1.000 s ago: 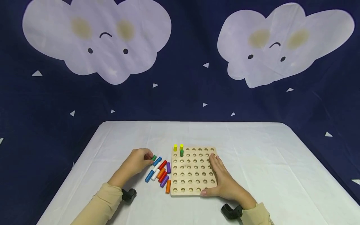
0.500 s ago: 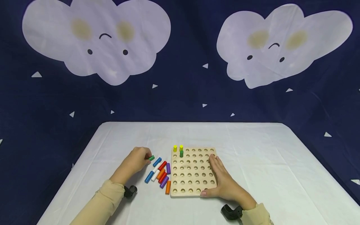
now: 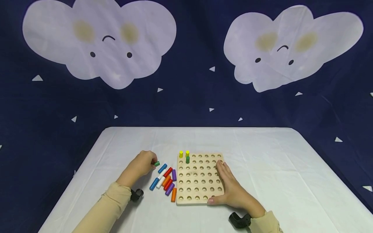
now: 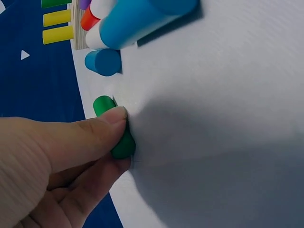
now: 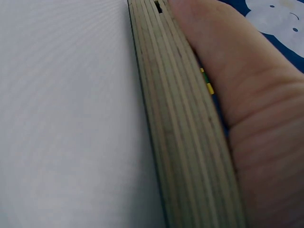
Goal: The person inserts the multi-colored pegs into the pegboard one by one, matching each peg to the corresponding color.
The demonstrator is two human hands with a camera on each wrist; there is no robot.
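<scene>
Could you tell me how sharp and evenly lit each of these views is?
Head view: sharp, evenly lit, table edges bowed. Left wrist view: green peg crisp, big blue peg blurred, shadow below the left hand. Right wrist view: board edge soft, right hand blurred.

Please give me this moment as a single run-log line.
left hand: pinches green peg on table | right hand: flat on wooden pegboard | board: two yellow pegs, one green
</scene>
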